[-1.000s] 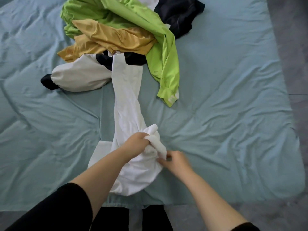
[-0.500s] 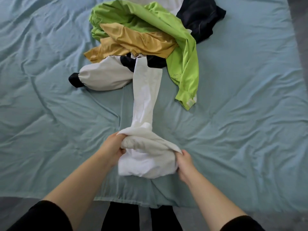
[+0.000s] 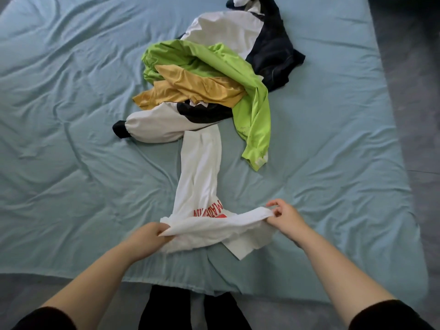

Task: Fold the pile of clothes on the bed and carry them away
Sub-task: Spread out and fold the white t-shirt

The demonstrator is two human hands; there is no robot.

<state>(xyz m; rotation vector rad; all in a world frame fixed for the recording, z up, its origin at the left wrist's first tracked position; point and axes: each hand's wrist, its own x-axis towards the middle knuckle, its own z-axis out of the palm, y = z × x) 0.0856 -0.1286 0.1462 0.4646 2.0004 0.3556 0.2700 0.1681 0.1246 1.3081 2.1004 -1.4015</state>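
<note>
White cotton is stretched between both hands at the near edge of the bed: a white T-shirt point(image 3: 201, 177) with red lettering, partly hidden by a fold, lies in a long strip running from the pile toward the person. The left hand point(image 3: 148, 236) is clenched around the bunched near-left end of the shirt, fabric coming out between thumb and fingers. The right hand point(image 3: 284, 216) pinches the opposite end of the same edge between thumb and fingertips, the other fingers curled loosely above. Between them the edge is pulled taut and raised a little off the sheet, and a flat corner of the shirt sticks out below it, toward the near right.

Farther across the bed sits the pile. A lime-green garment point(image 3: 252, 110) drapes over the top and trails down the right side, its cuff resting just right of the T-shirt's far end. A mustard-yellow top point(image 3: 190, 90) lies under the green one. A white and black jacket point(image 3: 157, 126) has its sleeve pointing left, and more white and dark navy cloth is at the far side. The light blue sheet point(image 3: 71, 115) is wrinkled all over. Black sleeves cover the person's upper arms.
</note>
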